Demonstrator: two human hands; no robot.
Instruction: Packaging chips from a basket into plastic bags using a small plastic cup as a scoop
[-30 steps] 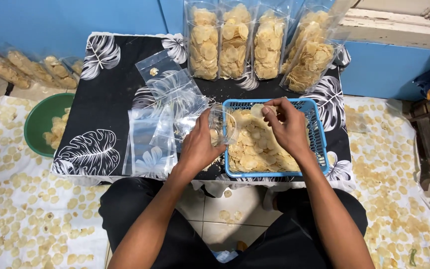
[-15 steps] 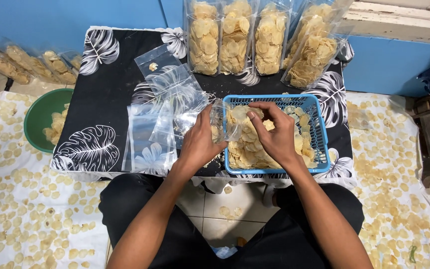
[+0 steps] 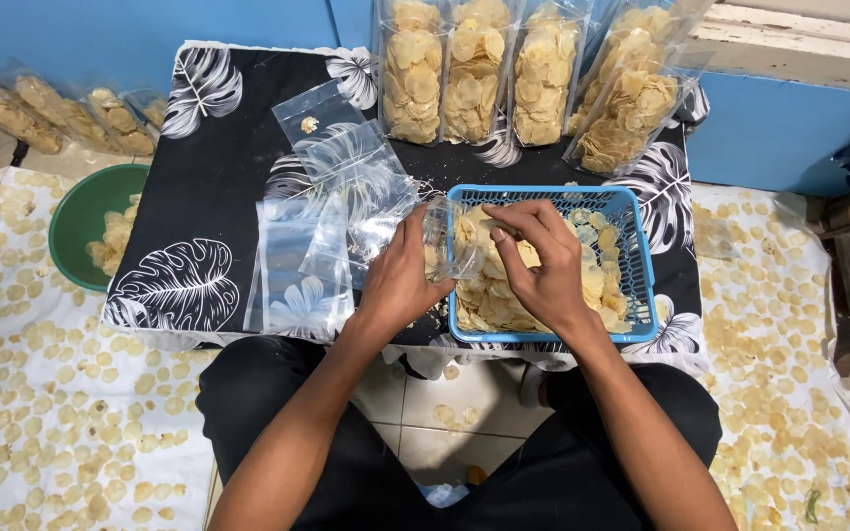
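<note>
Gripped in the left hand (image 3: pixel 400 280) is a small clear bag (image 3: pixel 448 239), its mouth held open at the left rim of the blue basket (image 3: pixel 646 258); the fingers are clamped on the plastic. The right hand (image 3: pixel 538 258) is curled over the chips (image 3: pixel 504 295) in the basket, its fingertips pinched together just beside the bag's mouth; whether a chip is held between them cannot be told. Compared with half a second ago, the right hand has been drawn slightly toward the bag, while the left hand and bag have stayed in place. A second ago the right hand was spread higher over the basket.

The basket is set near the front edge of the black leaf-patterned bench (image 3: pixel 218 167), with its near rim close to the drop. Empty bags (image 3: pixel 332 211) are spread just left of the left hand. Four filled bags (image 3: pixel 518 74) are stood along the back edge, well apart from the hands. A green bowl (image 3: pixel 76 211) is placed beyond the left edge, on the floor sheet (image 3: pixel 41 413) strewn with chips. Open bench surface is left at the far left corner.
</note>
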